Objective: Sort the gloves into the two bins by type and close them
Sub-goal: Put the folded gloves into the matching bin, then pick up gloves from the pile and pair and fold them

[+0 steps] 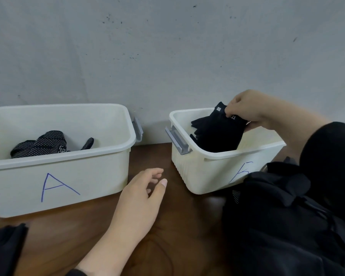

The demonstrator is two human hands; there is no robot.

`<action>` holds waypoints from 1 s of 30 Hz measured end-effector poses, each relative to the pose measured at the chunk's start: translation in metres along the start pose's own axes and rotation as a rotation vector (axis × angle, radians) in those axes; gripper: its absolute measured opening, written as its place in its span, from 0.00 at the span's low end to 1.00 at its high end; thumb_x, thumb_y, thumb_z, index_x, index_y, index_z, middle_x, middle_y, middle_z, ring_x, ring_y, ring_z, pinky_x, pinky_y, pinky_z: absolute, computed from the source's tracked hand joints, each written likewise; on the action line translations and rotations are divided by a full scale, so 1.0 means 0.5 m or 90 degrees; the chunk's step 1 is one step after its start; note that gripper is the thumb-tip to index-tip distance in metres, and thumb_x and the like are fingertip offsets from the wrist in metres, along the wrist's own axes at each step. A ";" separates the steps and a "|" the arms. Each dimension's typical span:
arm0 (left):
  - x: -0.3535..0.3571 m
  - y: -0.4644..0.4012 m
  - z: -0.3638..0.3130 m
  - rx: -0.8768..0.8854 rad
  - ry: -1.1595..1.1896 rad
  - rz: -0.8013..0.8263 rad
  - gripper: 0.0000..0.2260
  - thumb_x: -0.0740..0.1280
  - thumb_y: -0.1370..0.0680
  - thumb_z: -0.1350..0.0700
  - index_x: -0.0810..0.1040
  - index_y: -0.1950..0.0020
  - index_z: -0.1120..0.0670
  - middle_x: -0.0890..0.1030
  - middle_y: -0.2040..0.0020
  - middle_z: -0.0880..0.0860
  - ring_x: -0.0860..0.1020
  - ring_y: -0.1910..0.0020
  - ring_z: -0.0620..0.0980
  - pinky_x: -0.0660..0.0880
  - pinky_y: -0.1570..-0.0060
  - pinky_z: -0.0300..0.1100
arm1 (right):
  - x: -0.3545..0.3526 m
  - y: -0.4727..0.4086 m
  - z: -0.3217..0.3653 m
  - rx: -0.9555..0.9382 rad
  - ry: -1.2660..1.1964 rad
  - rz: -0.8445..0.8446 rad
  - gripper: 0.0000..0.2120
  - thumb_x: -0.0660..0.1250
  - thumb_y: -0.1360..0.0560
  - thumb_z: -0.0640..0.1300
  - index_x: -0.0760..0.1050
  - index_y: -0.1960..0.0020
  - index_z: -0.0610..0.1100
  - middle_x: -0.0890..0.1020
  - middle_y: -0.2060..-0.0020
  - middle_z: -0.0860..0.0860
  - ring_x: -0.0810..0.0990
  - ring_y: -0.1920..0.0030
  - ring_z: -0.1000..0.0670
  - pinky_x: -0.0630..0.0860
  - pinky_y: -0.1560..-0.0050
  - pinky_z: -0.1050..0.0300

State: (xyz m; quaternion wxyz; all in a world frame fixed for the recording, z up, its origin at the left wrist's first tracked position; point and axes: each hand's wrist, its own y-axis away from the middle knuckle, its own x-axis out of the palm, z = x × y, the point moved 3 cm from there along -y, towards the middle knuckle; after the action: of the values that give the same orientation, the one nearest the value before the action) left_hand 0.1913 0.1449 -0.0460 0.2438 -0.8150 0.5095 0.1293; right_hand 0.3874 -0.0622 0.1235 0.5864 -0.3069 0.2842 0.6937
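Two white bins stand open on the table [167, 226], neither with a lid in sight. Bin A [88, 176], at the left of the frame, already holds dotted gloves [42, 144]. Bin B [207, 172], at centre right, is receiving a plain black glove [219, 132]: the right hand [245, 108] pinches its cuff between curled fingers [230, 111] above the rim, the glove hanging partly inside. The left hand [141, 194] hovers low over the table between the bins, fingers loosely spread and holding nothing. A dark heap of remaining gloves [277, 206] lies at lower right, just in front of bin B. Sorting looks only partly done; more gloves await, and both bins have yet to be closed.
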 end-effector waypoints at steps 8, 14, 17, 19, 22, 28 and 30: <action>-0.002 0.000 0.002 -0.007 -0.005 0.000 0.12 0.65 0.19 0.48 0.77 0.36 0.42 0.78 0.44 0.36 0.76 0.44 0.34 0.75 0.43 0.33 | 0.024 0.006 0.026 0.015 -0.149 0.120 0.03 0.66 0.24 0.37 0.77 0.52 0.41 0.79 0.62 0.45 0.81 0.66 0.48 0.84 0.62 0.54; -0.002 -0.001 0.001 -0.012 0.001 0.001 0.12 0.65 0.19 0.48 0.77 0.36 0.42 0.78 0.44 0.37 0.76 0.45 0.34 0.76 0.41 0.36 | 0.070 -0.034 -0.032 0.110 -0.141 0.160 0.07 0.69 0.24 0.37 0.77 0.47 0.38 0.82 0.54 0.41 0.86 0.57 0.42 0.85 0.54 0.46; -0.003 0.000 0.001 -0.010 -0.004 0.001 0.12 0.65 0.19 0.47 0.77 0.36 0.42 0.78 0.44 0.37 0.76 0.45 0.34 0.75 0.41 0.35 | 0.092 -0.037 -0.064 0.111 0.068 0.156 0.12 0.72 0.23 0.42 0.80 0.43 0.36 0.84 0.47 0.40 0.85 0.46 0.40 0.82 0.43 0.41; -0.003 0.001 0.001 -0.001 -0.008 0.002 0.12 0.64 0.19 0.47 0.77 0.36 0.41 0.78 0.45 0.36 0.76 0.45 0.33 0.75 0.42 0.32 | 0.093 -0.035 -0.062 0.095 0.138 0.152 0.13 0.71 0.22 0.45 0.80 0.42 0.37 0.84 0.47 0.41 0.85 0.46 0.39 0.82 0.43 0.41; -0.003 0.003 0.000 0.011 -0.014 0.005 0.13 0.64 0.19 0.47 0.77 0.35 0.42 0.78 0.45 0.37 0.76 0.45 0.34 0.74 0.44 0.32 | 0.080 -0.025 -0.043 0.065 0.203 0.138 0.12 0.66 0.19 0.45 0.78 0.43 0.37 0.84 0.49 0.45 0.85 0.50 0.43 0.82 0.44 0.43; -0.001 0.006 -0.006 0.021 -0.041 0.029 0.14 0.63 0.19 0.47 0.76 0.34 0.43 0.78 0.43 0.37 0.76 0.44 0.35 0.73 0.43 0.33 | 0.008 0.018 0.004 -0.112 0.212 -0.099 0.16 0.63 0.19 0.50 0.81 0.50 0.37 0.85 0.51 0.40 0.84 0.49 0.36 0.81 0.46 0.40; 0.000 0.011 -0.011 0.034 -0.061 0.040 0.14 0.63 0.19 0.46 0.76 0.34 0.44 0.78 0.44 0.37 0.76 0.44 0.35 0.73 0.43 0.34 | -0.018 0.062 0.009 -0.163 0.157 -0.174 0.15 0.62 0.19 0.51 0.81 0.55 0.42 0.86 0.57 0.48 0.85 0.53 0.41 0.81 0.50 0.45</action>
State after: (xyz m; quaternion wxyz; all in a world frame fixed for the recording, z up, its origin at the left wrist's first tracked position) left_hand 0.1862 0.1400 -0.0425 0.2853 -0.7847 0.5259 0.1622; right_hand 0.3574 -0.0694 0.1345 0.5923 -0.4970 0.2192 0.5951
